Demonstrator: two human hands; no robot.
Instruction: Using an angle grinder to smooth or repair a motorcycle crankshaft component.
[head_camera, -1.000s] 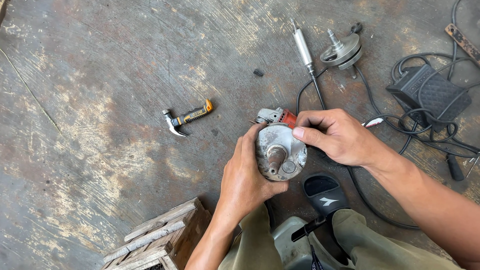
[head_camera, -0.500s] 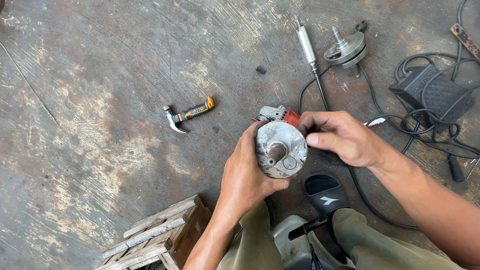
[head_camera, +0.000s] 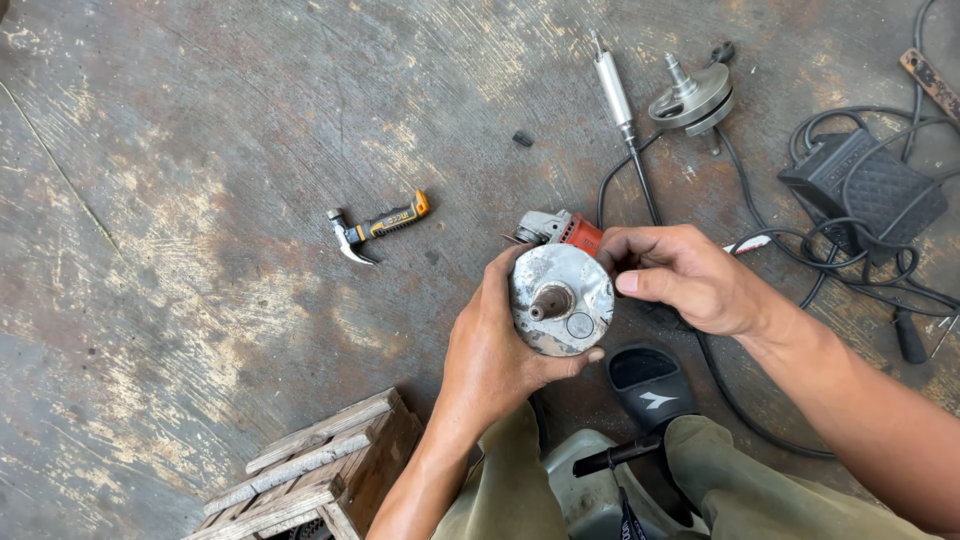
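- Head view: left hand (head_camera: 495, 350) wrapped around a round grey metal housing (head_camera: 562, 298), held above the concrete floor (head_camera: 200, 200) with its end face and short central shaft (head_camera: 549, 302) turned up toward the camera.
- Left grip closed firmly on the housing from below and behind, thumb along its left edge.
- Right hand (head_camera: 690, 280) pressed against the housing's right edge, grip narrow, fingertips curled in at the rim; whether anything small is pinched there cannot be told.
- Progress, judged only from the view: housing already off the floor and steadied, shaft exposed; work at the rim under way, nothing visibly detached.
- Lying unused on the floor: claw hammer (head_camera: 375, 228) well to the left, red angle grinder (head_camera: 560, 228) just behind the housing, rotor disc with shaft (head_camera: 692, 98), grey rod (head_camera: 614, 88), black foot pedal (head_camera: 862, 185) among cables.
- Wooden stool (head_camera: 315, 465) at lower left, black sandal (head_camera: 650, 385) below the hands.
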